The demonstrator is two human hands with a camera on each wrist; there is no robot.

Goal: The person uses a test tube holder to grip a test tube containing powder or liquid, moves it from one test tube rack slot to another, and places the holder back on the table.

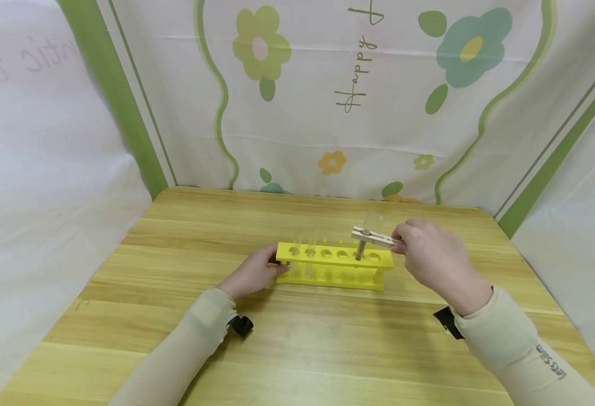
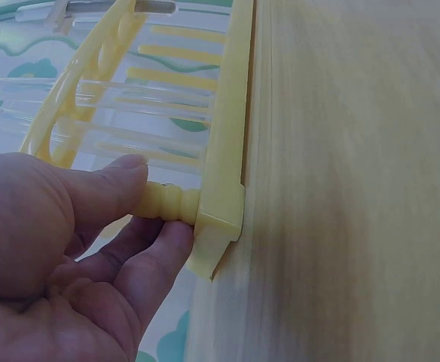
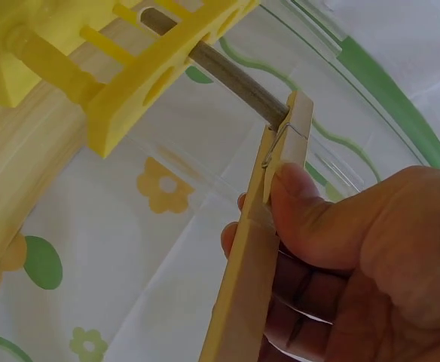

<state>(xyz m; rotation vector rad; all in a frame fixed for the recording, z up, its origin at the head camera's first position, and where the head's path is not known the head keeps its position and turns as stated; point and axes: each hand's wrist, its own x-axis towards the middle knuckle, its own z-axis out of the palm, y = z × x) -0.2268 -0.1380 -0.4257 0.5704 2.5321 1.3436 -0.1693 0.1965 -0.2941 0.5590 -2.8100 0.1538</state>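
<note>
A yellow test tube rack [image 1: 334, 261] stands on the table, two clear test tubes [image 1: 311, 241] upright in its left-end holes. My left hand [image 1: 253, 273] pinches the rack's ridged left post [image 2: 171, 202] between thumb and fingers. In my right hand [image 1: 436, 259] is a wooden test tube clamp [image 3: 242, 264], thumb pressed on its short arm near the wire spring. The clamp's jaws grip another test tube [image 3: 242, 85] with grey-brown contents. This tube tilts slightly, its lower end passing through a hole near the rack's right end.
The wooden tabletop [image 1: 297, 349] extends around the rack. Behind it hangs a white curtain [image 1: 297, 124] with flower prints and writing, and more white cloth [image 1: 64, 141] borders the left side. A black wrist camera [image 1: 240, 326] sits at the left cuff.
</note>
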